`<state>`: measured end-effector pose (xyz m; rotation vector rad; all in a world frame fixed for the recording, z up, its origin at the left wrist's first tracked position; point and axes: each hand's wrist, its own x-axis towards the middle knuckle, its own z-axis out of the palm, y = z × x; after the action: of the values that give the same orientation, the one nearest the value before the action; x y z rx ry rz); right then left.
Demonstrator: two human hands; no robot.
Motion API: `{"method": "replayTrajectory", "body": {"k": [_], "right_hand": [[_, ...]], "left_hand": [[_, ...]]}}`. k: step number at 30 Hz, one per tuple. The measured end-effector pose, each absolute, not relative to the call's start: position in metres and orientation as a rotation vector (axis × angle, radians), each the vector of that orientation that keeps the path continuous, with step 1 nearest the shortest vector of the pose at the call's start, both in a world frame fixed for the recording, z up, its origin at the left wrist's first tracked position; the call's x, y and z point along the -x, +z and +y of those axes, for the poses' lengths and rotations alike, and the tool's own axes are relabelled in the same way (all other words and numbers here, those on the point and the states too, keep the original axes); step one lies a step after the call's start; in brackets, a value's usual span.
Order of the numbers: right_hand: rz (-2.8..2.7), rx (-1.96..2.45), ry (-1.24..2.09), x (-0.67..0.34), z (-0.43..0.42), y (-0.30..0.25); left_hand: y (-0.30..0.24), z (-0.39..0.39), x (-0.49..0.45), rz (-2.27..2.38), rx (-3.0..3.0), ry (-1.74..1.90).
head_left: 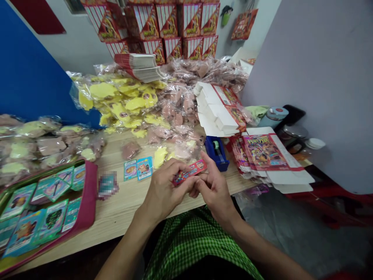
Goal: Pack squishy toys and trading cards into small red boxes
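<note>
Red strip (pixel 189 172) pinched above the bench (pixel 116 210)

Fingers (pixel 204 158) of the left hand (pixel 164 188) and right hand (pixel 215 190) hold it between them. The tray (pixel 90 190) at left holds green picture cards (pixel 35 217); plastic bags (pixel 122 99) of yellow and pink pieces lie beyond.

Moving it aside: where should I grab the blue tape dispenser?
Probably pinch the blue tape dispenser by its base's long sides, from above: it sits flat on the table, narrow and boxy, with the tape roll upright mid-body, clear of your fingers.
</note>
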<state>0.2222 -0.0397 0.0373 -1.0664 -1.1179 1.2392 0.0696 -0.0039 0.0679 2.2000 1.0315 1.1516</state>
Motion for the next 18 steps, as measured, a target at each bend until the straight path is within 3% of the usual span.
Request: {"method": "replayTrajectory", "body": {"k": [10,12,15,18], "right_hand": [[-1.265,1.176,1.241,-0.234,-0.044,0.018],[-1.478,1.337,0.873,-0.256,-0.041,0.014],[-1.720,1.655,0.045,-0.307,-0.026,0.013],[-1.720,2.113,-0.453,-0.354,-0.013,0.013]], "left_hand": [[0.071,-0.001,-0.080,1.187,-2.286,0.996],[0.067,-0.004,-0.085,1.167,-2.360,1.079],[0.060,-0.012,-0.071,1.190,-2.339,1.223],[0.060,-0.025,-0.025,1.479,-1.926,1.386]]}}
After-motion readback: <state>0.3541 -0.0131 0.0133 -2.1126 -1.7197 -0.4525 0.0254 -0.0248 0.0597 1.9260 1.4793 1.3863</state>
